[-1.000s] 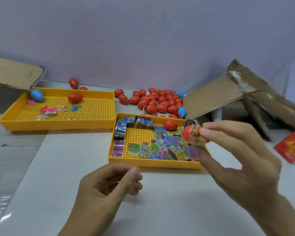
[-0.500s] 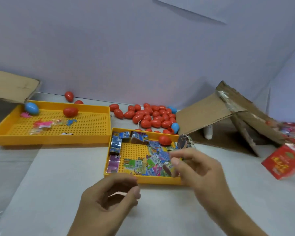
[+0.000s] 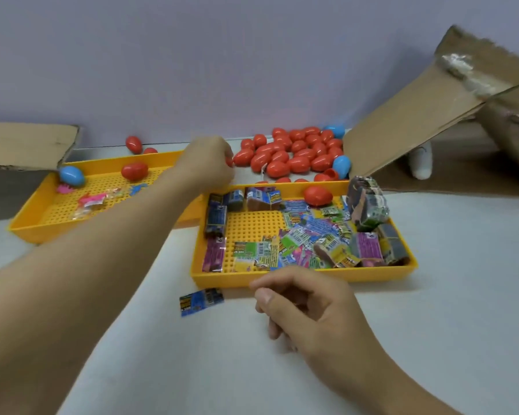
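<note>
The left hand (image 3: 206,163) stretches to the far side of the table (image 3: 222,354), its back to the camera and its fingers curled down at the left edge of the heap of eggs (image 3: 291,157), which lies against the far wall. A sliver of a red egg (image 3: 230,162) shows right at its fingertips, but the hand hides the fingers, so I cannot tell whether they close on it or only touch it. The right hand (image 3: 309,310) hovers low at the near side, fingers loosely curled with the thumb close to the forefinger and nothing between them, just in front of the near rim of the right tray (image 3: 282,278). That yellow tray holds a litter of printed packets (image 3: 312,235). A loose packet (image 3: 201,301) lies flat on the table, to the left of the right hand. The left tray (image 3: 27,232) sits farther off under the left forearm, with a blue egg (image 3: 71,176) in its far left corner. An open cardboard box (image 3: 417,124) leans at the far right
</note>
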### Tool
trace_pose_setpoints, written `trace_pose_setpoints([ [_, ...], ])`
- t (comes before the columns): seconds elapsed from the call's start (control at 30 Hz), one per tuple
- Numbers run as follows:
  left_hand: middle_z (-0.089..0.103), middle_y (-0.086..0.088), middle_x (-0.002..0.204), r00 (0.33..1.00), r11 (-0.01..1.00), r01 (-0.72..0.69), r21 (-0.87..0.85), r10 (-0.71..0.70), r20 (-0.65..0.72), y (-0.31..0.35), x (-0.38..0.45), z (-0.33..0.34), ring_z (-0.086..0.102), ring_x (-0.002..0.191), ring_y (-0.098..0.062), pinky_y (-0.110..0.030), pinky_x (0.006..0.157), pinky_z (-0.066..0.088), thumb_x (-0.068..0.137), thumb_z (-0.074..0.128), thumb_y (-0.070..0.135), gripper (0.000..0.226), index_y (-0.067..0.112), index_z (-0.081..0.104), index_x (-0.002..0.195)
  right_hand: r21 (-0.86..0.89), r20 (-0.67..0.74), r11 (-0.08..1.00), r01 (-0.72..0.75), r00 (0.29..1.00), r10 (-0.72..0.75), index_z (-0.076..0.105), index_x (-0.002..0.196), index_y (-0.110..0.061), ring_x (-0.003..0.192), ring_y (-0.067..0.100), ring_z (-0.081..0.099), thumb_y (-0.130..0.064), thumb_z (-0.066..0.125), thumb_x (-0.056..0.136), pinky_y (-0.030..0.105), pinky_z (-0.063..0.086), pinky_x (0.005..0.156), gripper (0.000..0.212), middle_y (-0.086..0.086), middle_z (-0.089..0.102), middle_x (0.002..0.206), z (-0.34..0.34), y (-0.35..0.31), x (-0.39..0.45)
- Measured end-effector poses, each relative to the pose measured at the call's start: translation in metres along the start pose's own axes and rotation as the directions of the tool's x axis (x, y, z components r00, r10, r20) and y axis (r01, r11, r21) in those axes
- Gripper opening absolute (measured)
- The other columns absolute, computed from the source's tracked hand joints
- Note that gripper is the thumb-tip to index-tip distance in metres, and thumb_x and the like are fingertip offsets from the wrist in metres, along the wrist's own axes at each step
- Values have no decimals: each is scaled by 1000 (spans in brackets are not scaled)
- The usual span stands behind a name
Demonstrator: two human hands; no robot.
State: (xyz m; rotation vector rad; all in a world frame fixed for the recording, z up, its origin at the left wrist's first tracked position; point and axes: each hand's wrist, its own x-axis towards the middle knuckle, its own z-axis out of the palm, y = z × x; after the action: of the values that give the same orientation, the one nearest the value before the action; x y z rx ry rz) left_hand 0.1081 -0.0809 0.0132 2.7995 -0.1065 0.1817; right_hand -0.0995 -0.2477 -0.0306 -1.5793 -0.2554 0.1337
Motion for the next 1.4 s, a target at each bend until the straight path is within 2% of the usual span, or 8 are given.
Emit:
trace_pose_setpoints([
  [0.23, 55, -21, 114, 994, 958, -15, 286, 44, -95, 11, 28, 25, 57, 101, -42, -48, 84, 51, 85, 61, 1, 25, -1, 67, 109, 0, 6, 999, 34, 999, -34, 72, 83, -35, 63, 15, 59, -21, 66, 88, 33, 50, 60, 16, -13, 63, 70, -1, -3, 3],
  [0.4, 56, -23, 111, 973, 972, -68, 224, 114, -199, 11, 28, 29, 57, 94, -43, -46, 77, 47, 85, 61, -9, 17, -7, 68, 101, -5, -1, 999, 39, 999, -39, 73, 87, -26, 63, 12, 57, -21, 65, 88, 36, 51, 60, 9, -11, 63, 70, -2, -1, 3],
  [0.6, 64, -21, 117, 994, 976, -81, 203, 94, -53, 2, 27, 28, 59, 106, -37, -42, 88, 49, 90, 60, 2, 32, 3, 63, 122, -18, -8, 999, 34, 999, -35, 72, 88, -30, 60, 6, 59, -25, 64, 87, 23, 50, 59, 10, -10, 64, 69, 1, -2, 4],
  [0.7, 68, -20, 111, 973, 988, -123, 93, 139, -187, 7, 24, 25, 61, 100, -37, -42, 83, 49, 90, 59, 0, 27, 3, 63, 117, 1, -7, 1000, 30, 1000, -30, 73, 90, -28, 58, 6, 59, -22, 64, 89, 21, 49, 58, 11, -10, 64, 68, -1, -2, 4],
  [0.77, 68, -13, 117, 948, 978, -140, -154, 88, -305, 15, 13, 17, 65, 98, -31, -39, 84, 52, 92, 62, 5, 32, 6, 60, 124, 8, 3, 1000, 28, 1000, -28, 73, 91, -27, 58, 6, 59, -22, 64, 89, 20, 49, 59, 11, -11, 64, 68, -3, -3, 5],
  [0.97, 73, 0, 78, 946, 544, -289, -788, 37, -322, 50, -89, -15, 67, 67, -3, -14, 59, 53, 85, 74, 16, 22, 26, 73, 105, 68, -24, 997, 48, 999, -47, 74, 87, -27, 55, 9, 58, -16, 65, 89, 20, 48, 56, 15, -7, 63, 65, -3, 0, 7],
  [1.2, 77, 2, 94, 967, 189, -216, -958, -94, -237, 43, -201, 9, 73, 85, -10, -16, 71, 55, 71, 74, 10, 32, 34, 78, 92, 126, -23, 990, 65, 998, -63, 72, 81, -12, 47, 13, 55, -6, 61, 86, 14, 41, 47, 13, 0, 60, 59, -5, -3, 8],
  [1.4, 76, -5, 96, 958, 269, -262, -927, -43, -283, 27, -229, 17, 73, 86, -16, -19, 75, 55, 70, 77, 22, 28, 21, 77, 98, 258, -25, 966, -26, 999, 34, 68, 76, -9, 40, 18, 50, -24, 51, 83, 15, 29, 37, 23, 8, 58, 55, -4, -8, 4],
])
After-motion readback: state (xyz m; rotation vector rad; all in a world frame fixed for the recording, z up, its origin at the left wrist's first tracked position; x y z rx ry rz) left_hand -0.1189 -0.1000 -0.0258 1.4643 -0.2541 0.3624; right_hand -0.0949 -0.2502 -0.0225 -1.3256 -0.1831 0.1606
